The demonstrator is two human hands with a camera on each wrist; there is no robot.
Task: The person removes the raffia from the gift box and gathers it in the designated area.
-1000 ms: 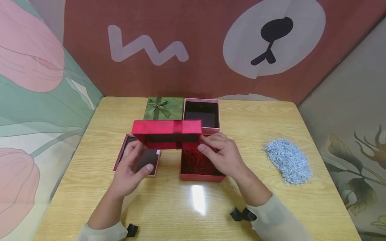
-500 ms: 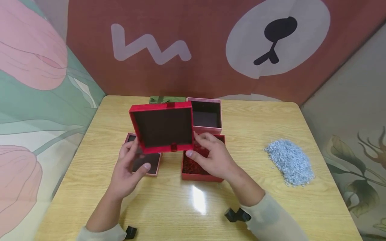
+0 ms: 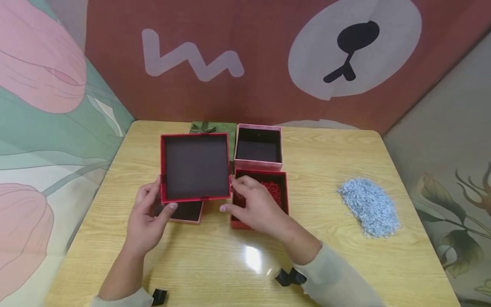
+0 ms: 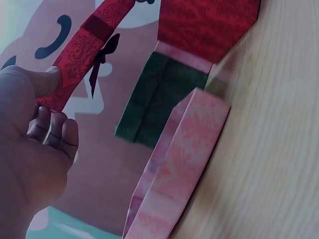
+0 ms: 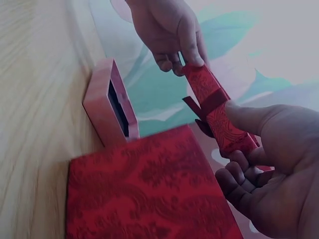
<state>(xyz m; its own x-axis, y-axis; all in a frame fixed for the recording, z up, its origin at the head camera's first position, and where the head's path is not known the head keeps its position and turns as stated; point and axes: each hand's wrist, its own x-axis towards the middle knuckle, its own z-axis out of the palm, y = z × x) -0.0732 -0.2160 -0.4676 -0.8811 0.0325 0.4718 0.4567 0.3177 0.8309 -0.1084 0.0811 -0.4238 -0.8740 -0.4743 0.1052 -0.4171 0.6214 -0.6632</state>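
two hands hold one red lid (image 3: 195, 167) just left of the frame's centre in the head view, above the wooden surface (image 3: 326, 238), with its dark inner side turned up towards the camera. the left hand (image 3: 147, 217) grips the lid's lower left corner, thumb on the front rim and fingers curled beneath. the right hand (image 3: 255, 207) pinches the lid's lower right corner, thumb at the front edge, fingers along the side wall. in the right wrist view the lid shows edge-on, a dark ribbon bow on its patterned outer face, clamped between both thumbs.

under the lid's lower edge lies a shallow pink lid (image 3: 184, 212), partly covered. right of centre sits the red box (image 3: 261, 196) with red shredded filling inside, partly behind the right hand. just above it stands an open pink box (image 3: 258, 147), touching or nearly touching it. a green box (image 3: 215, 127) peeks out above the held lid. at the right of the frame a heap of pale blue-grey shreds (image 3: 368, 204) lies well apart from the boxes.
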